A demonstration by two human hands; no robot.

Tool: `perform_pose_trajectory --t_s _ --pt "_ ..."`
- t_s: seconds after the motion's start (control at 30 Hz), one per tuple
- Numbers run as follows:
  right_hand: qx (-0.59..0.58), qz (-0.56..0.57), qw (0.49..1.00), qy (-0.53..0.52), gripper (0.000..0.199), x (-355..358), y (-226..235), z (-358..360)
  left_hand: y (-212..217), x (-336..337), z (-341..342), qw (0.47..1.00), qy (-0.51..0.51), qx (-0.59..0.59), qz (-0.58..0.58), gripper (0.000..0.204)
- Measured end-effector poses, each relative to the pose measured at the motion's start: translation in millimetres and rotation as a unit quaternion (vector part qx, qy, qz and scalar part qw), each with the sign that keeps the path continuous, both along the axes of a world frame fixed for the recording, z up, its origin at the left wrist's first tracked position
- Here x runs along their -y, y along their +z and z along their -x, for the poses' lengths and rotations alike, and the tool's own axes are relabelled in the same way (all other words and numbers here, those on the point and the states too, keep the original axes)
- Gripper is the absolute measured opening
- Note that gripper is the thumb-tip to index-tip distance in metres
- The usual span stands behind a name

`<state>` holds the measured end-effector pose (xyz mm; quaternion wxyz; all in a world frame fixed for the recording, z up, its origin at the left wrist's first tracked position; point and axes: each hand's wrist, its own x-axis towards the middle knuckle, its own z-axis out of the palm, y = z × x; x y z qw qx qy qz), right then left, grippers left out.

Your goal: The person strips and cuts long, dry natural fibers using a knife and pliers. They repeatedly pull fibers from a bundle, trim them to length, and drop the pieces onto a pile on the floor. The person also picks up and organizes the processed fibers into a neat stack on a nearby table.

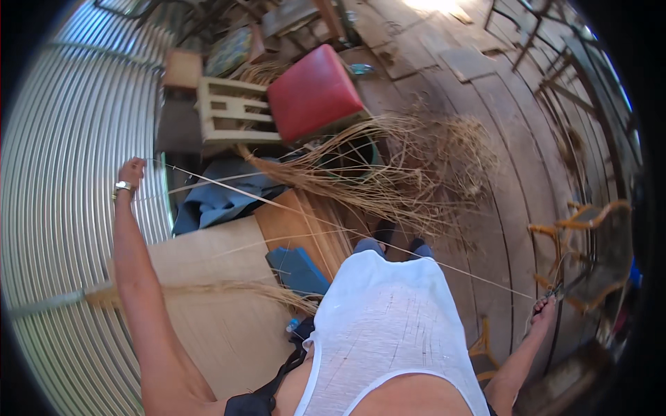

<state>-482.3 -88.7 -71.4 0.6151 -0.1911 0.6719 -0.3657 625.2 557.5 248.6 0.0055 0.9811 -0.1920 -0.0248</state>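
A long, thin, pale cane strand (243, 192) stretches across in front of me between my spread arms. At the far left, my left hand (132, 171) is closed, pinching the thin end of the strand. On the right and lower down, my right hand (544, 310) is closed round a small dark metal tool (555, 291), whose kind I cannot make out. The strand's other end runs to that hand. Beyond the strand lies a loose bundle of dry cane strands (326, 166), fanned out to the right. A second bundle (229, 286) rests on a pale board, partly behind my left arm.
A corrugated metal wall (69, 139) rises at left. Ahead stands a pale chair with a red seat (312, 93). A blue piece (298, 269) lies near my legs, by the pale board (208, 333). Wooden-framed chairs (590, 216) stand at right on the plank floor (479, 104).
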Motion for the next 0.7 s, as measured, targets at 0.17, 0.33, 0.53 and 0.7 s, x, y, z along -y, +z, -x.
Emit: perform_pose_trajectory --t_s 0.17,0.33,0.53,0.7 --pt "0.000 -0.022 0.995 0.095 0.022 45 -14 -94 134 -84 102 0.973 0.197 0.117 0.011 0.032" --pt "-0.008 -0.121 0.967 0.226 0.019 71 -92 -147 220 -216 197 0.855 0.368 0.133 0.341 0.023" --pt "-0.029 -0.166 0.930 0.327 0.022 61 -133 -200 292 -314 345 0.784 0.399 0.254 0.404 0.026" --pt "-0.033 -0.160 0.909 0.384 0.021 69 -140 -223 322 -259 434 0.757 0.487 0.429 -0.077 0.027"
